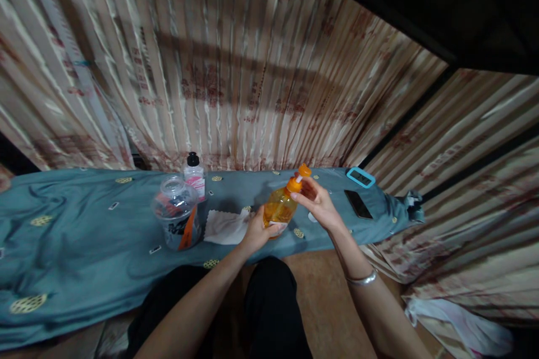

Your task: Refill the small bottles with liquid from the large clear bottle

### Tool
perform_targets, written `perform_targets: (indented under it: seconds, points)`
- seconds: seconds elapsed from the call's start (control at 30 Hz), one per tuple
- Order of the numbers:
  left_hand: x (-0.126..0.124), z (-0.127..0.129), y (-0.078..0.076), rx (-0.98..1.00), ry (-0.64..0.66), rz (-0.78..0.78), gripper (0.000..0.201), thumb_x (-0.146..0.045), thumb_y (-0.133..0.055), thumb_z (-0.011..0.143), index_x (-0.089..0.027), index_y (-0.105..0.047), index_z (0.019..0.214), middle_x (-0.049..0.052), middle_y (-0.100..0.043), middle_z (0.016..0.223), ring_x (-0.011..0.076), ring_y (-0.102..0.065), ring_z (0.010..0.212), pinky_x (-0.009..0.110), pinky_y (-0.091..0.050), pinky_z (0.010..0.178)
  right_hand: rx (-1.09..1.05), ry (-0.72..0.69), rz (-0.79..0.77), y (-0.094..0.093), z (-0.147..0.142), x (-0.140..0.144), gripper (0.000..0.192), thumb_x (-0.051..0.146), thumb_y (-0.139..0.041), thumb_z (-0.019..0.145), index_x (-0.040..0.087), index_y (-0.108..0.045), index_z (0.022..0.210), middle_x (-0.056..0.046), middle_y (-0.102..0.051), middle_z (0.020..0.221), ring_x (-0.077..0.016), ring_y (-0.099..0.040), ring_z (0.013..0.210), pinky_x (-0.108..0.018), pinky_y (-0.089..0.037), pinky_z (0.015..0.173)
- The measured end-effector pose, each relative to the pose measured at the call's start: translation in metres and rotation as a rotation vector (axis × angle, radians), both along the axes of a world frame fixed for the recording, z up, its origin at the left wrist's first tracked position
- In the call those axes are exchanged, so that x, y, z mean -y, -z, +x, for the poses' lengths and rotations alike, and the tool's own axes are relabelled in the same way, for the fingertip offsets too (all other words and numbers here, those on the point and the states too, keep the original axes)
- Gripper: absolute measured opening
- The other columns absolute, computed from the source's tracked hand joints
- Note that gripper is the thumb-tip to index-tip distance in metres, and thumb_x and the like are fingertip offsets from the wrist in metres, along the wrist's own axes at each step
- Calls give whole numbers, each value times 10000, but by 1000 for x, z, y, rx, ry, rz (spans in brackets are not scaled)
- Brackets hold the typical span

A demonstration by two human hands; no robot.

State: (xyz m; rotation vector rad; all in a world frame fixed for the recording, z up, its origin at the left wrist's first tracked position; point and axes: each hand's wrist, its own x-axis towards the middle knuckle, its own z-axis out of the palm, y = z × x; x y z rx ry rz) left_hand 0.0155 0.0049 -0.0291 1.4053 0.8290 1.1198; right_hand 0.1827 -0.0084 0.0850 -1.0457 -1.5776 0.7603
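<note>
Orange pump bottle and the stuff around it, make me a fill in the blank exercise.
The left hand grips the orange pump bottle by its ____.
The right hand touches the bottle's ____.
The white cloth lies between the bottle and the clear ____.
The dark phone lies flat on the ____ bedspread.

Missing words: base; pump; jar; blue

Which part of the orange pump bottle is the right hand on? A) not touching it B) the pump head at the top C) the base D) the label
B: the right hand has its fingertips on the pump head of the orange pump bottle, while the left hand holds the bottle's lower body above the blue cloth.
</note>
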Motion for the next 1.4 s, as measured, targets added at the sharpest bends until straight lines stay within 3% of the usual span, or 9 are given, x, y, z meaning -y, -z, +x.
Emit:
perform_targets:
  seconds: [0.27,0.43,0.53,0.6,0.7,0.83,1.03,1.23,1.4]
  points:
    - [0,0,-1,25,4,-26,502,-208,-771,656,-167,-539,1100,119,-703,1116,299,-667,1053,470,-486,975,-99,55,5,-5,-3,12,410,337,-701,852,203,-594,1225,-73,-631,1257,-242,-597,1175,-533,-436,1041]
    - [2,-4,-3,-4,-9,-9,499,-215,-772,661,-181,-554,1108,80,-711,1088,269,-672,1026,456,-497,968,-143,126,-64,-10,27,61,451,379,-682,868,209,-578,1272,-79,-634,1299,-244,-571,1247,-546,-373,1102]
    - [3,-5,-5,-22,-5,-5,498,-235,-781,656,-174,-566,1102,84,-709,1074,274,-669,1022,462,-500,963,-136,195,-170,12,60,98,301,458,-605,909,178,-667,998,-71,-699,1144,-194,-657,1086,-472,-490,988]
    - [3,-5,-7,-34,-5,4,478,-242,-780,656,-173,-573,1082,88,-708,1062,280,-669,1017,470,-501,960,-89,245,-242,36,77,117,397,543,-570,901,159,-665,867,-39,-716,993,-172,-687,929,-394,-548,867]
    - [2,-4,-5,-50,-13,0,458,-254,-778,658,-187,-568,1060,82,-708,1058,276,-669,1001,478,-506,954,11,351,-283,65,84,128,407,543,-557,906,160,-670,984,-39,-699,1018,-166,-674,890,-365,-557,816]
    - [-1,-2,3,-67,-21,2,511,-290,-797,654,-193,-560,1096,99,-702,1100,289,-656,1044,481,-494,977,68,427,-222,68,71,111,328,406,-635,896,196,-618,1148,-65,-649,1167,-191,-645,1004,-426,-536,880]
    - [1,-3,-2,13,23,-18,522,-287,-779,655,-181,-537,1105,98,-703,1111,273,-664,1041,447,-497,969,80,239,-53,19,29,36,571,370,-709,841,226,-499,1352,-93,-563,1353,-268,-552,1231,-553,-408,1059]
    - [3,-3,-7,30,21,-43,515,-290,-798,641,-172,-549,1077,97,-709,1078,270,-669,1005,431,-503,939,147,-58,-87,-6,4,-10,338,418,-649,884,172,-632,1115,-55,-672,1104,-198,-654,1002,-452,-523,910]
    - [2,-2,-7,36,23,-28,454,-213,-774,663,-183,-553,1059,84,-709,1080,256,-672,1005,450,-508,953,209,-12,-30,-13,5,-9,298,408,-671,868,171,-644,1047,-37,-676,1049,-193,-646,993,-459,-497,937]
